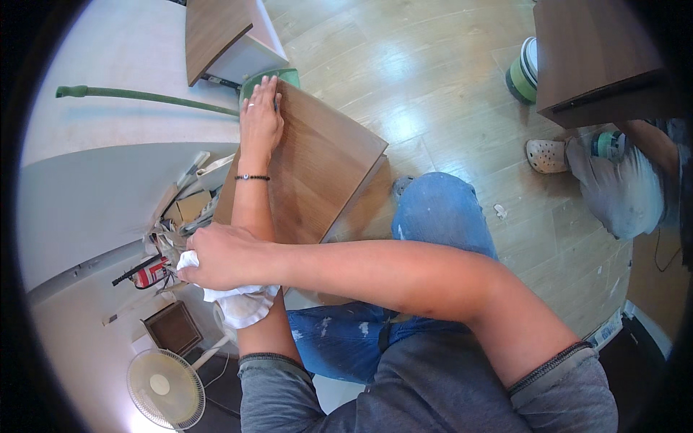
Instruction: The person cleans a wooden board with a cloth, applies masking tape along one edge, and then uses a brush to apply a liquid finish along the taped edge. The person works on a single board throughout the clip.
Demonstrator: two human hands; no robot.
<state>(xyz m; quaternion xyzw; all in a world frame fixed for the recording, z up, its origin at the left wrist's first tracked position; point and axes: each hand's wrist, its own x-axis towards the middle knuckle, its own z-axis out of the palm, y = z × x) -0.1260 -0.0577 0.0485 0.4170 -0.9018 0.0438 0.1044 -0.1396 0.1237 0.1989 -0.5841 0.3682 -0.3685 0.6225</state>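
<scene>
My left hand point(261, 126), with a ring and a dark bead bracelet, lies flat with its fingers stretched along the far left edge of a brown wood-grain cabinet or box point(328, 162). Crossing over my left forearm, my right hand point(229, 256) is closed on a white cloth point(245, 304). Part of the cloth hangs below the hand, against my left arm. The fingertips of my right hand are partly hidden by the cloth. My bent knee point(444, 213) in blue jeans is beside the box.
A green pole point(148, 96) leans near another wood-and-white unit point(220, 36). Mixed tools and scraps point(189, 206) lie left of the box, with a fan point(166, 388) below. At right, another person point(621, 187) sits by a brown cabinet point(603, 54) and a green-and-white bucket point(525, 72).
</scene>
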